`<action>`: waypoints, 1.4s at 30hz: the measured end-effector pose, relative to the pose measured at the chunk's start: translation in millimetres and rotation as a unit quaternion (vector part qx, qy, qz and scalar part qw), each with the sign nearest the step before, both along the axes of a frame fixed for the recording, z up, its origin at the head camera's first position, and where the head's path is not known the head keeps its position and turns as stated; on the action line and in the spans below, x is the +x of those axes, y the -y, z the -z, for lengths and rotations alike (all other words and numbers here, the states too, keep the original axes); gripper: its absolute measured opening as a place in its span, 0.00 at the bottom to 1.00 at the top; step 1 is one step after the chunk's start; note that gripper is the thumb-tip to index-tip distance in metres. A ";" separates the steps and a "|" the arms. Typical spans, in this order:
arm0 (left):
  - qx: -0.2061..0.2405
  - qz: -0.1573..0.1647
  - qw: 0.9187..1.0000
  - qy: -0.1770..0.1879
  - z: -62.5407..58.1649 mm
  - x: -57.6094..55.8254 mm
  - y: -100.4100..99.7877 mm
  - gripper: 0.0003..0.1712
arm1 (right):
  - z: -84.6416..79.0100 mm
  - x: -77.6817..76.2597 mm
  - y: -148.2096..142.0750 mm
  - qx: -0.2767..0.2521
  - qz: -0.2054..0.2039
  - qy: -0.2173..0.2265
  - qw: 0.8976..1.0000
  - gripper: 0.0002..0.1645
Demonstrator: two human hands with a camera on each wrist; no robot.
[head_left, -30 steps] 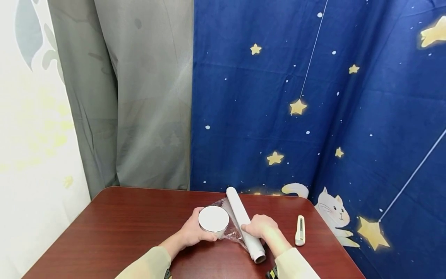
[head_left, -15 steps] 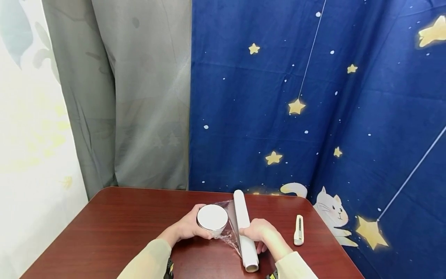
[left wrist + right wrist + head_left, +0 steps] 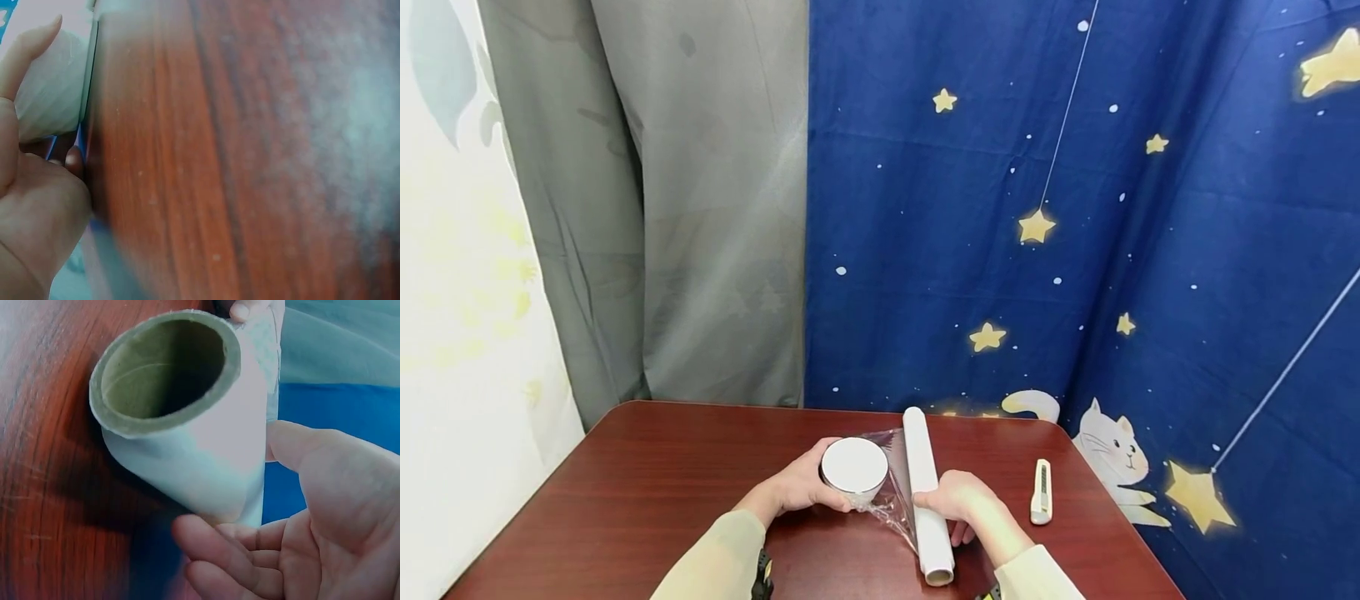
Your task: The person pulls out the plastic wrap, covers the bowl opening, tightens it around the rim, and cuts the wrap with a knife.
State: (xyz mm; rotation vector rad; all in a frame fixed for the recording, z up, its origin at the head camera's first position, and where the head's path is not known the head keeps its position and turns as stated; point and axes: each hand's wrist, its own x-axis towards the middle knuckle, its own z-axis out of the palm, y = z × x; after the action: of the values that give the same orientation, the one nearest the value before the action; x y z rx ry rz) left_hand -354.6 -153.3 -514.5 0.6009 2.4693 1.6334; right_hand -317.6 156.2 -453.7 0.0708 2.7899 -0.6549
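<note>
A dark red wood-grained tabletop [image 3: 647, 475] with rounded far corners stood before hanging cloth. Grey curtain [image 3: 722, 250] draped the far left, beside a brightly lit pale panel [image 3: 467, 433] at left. Blue curtain [image 3: 910, 275] covered the right, printed with yellow stars [image 3: 1036, 226] and a white cat [image 3: 1112, 446].

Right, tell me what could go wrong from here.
The film looks creased between the container and the roll, so it may cling to itself. If the left hand slackens, a tug by the right hand on the roll might drag the container. The cutter lies right of that hand, which could knock it.
</note>
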 end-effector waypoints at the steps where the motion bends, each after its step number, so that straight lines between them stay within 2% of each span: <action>1: -0.001 -0.001 1.000 -0.003 -0.2 0.1 0.5 0.64 | -0.1 -0.2 0.0 -0.001 0.000 -0.002 1.000 0.29; 13: -0.008 -0.003 1.000 -0.008 3.7 0.5 4.1 0.64 | 4.0 -0.8 -8.4 -0.019 -0.025 -0.021 0.999 0.25; 22: -0.009 0.000 1.000 -0.009 3.3 0.3 7.4 0.64 | 5.4 -1.0 -12.3 -0.027 -0.021 -0.013 0.999 0.26; 26: -0.011 0.002 1.000 -0.008 2.8 1.6 7.6 0.64 | 3.1 -0.6 -13.0 -0.021 -0.020 -0.030 0.999 0.29; 31: -0.012 0.003 1.000 -0.004 3.5 2.5 7.6 0.64 | 3.2 -1.7 -11.6 -0.023 -0.081 -0.101 0.991 0.45; 35: -0.010 0.007 1.000 -0.005 3.3 2.2 7.0 0.64 | 6.3 -2.6 -11.9 -0.022 -0.135 -0.131 0.982 0.37; 38: -0.009 0.007 1.000 -0.003 1.8 1.9 6.2 0.64 | 5.8 -3.3 -15.1 -0.021 -0.150 -0.139 0.979 0.32; 42: -0.011 0.003 1.000 0.002 0.2 2.1 5.5 0.65 | 3.0 -5.5 -20.1 -0.014 -0.158 -0.142 0.977 0.32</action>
State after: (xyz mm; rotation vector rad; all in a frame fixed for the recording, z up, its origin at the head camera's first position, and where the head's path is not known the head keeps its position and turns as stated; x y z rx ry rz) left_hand -352.4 -158.9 -514.7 0.6027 2.4768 1.6012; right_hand -323.1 176.3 -456.8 -0.4988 2.9606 -0.6664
